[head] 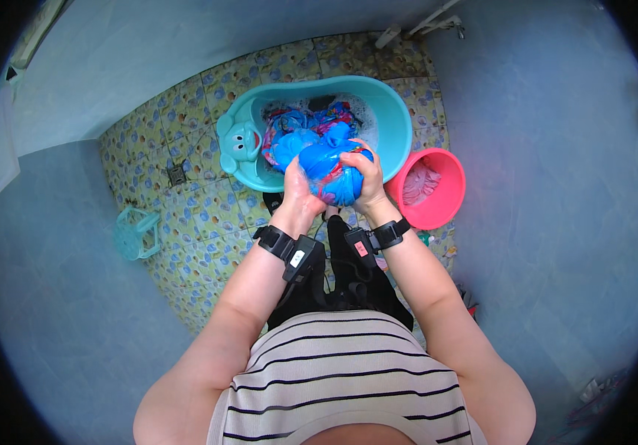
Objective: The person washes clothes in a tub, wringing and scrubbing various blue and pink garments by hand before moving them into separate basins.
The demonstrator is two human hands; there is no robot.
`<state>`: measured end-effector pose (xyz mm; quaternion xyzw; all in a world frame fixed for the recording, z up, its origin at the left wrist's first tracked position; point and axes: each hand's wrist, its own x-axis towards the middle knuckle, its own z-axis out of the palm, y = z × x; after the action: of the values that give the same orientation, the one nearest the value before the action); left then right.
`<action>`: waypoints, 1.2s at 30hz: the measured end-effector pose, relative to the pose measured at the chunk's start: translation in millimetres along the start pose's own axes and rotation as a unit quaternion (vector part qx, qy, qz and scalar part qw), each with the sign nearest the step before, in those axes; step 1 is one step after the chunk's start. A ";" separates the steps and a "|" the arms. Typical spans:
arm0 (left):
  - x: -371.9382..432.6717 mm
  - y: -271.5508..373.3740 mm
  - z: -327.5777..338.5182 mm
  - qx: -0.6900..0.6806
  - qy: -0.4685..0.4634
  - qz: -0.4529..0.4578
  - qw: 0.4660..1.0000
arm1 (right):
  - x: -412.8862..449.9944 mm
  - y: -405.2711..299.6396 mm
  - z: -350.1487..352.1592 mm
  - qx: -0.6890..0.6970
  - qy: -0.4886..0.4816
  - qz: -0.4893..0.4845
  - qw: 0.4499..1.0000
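Observation:
Between my two hands is a bunched wet blue cloth with red and pink patterning, held up over the near rim of a turquoise plastic tub. My left hand presses on its left side, and my right hand wraps its right side with curled fingers. More of the patterned blue fabric lies in sudsy water inside the tub. I cannot tell whether it joins the bunch in my hands. A moulded cartoon animal face decorates the tub's left end.
A pink bucket with pale pink cloth inside stands right of the tub. At left, a translucent green plastic stool lies near the wall. A floor drain sits in the patterned tiles. A tap and pipes are at the back right.

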<state>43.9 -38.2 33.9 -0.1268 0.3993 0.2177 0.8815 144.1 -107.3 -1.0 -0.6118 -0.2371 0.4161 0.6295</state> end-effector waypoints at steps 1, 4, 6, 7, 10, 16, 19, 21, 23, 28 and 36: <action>1.1 -0.8 -1.1 -0.001 0.000 0.000 1.000 | 0.1 -11.1 5.3 0.053 0.027 0.070 0.996; 4.9 -2.8 -6.1 0.012 0.013 0.003 1.000 | 2.1 -16.8 1.9 0.225 0.007 0.195 0.955; 7.3 -2.8 -8.4 0.064 0.032 -0.012 0.997 | 4.4 -20.1 2.3 0.249 0.026 0.230 0.940; 8.4 -1.8 -11.5 0.064 0.031 -0.012 0.997 | 5.3 -24.0 1.5 0.249 0.026 0.229 0.941; 10.6 5.6 -29.3 0.133 -0.060 -0.076 0.986 | 6.3 -53.3 -0.8 0.152 0.001 0.215 0.965; 31.4 7.6 -49.9 -0.074 -0.051 -0.009 0.996 | -20.9 -72.3 -8.5 0.023 -0.075 0.181 0.980; 55.7 15.8 -80.3 0.030 -0.056 0.003 0.998 | -40.7 -87.2 -16.5 -0.098 -0.140 0.133 0.976; 67.4 20.8 -84.1 0.018 -0.017 0.001 1.000 | -47.2 -105.4 -21.1 -0.102 -0.142 0.148 0.973; 61.4 26.5 -76.8 0.018 0.012 0.010 1.000 | -46.7 -112.0 -41.7 -0.061 -0.150 0.211 0.964; 0.6 21.1 -23.1 -0.004 -0.208 -0.061 0.976 | -52.5 -38.9 -118.6 0.239 -0.086 0.442 0.860; -3.6 15.4 30.6 0.145 -0.226 0.094 0.959 | -71.6 13.7 -94.8 0.314 -0.124 0.463 0.820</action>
<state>54.2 -13.6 55.7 0.0931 0.2275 0.2625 0.9331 178.8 -221.2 -12.3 -0.3625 0.1414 0.7826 0.4860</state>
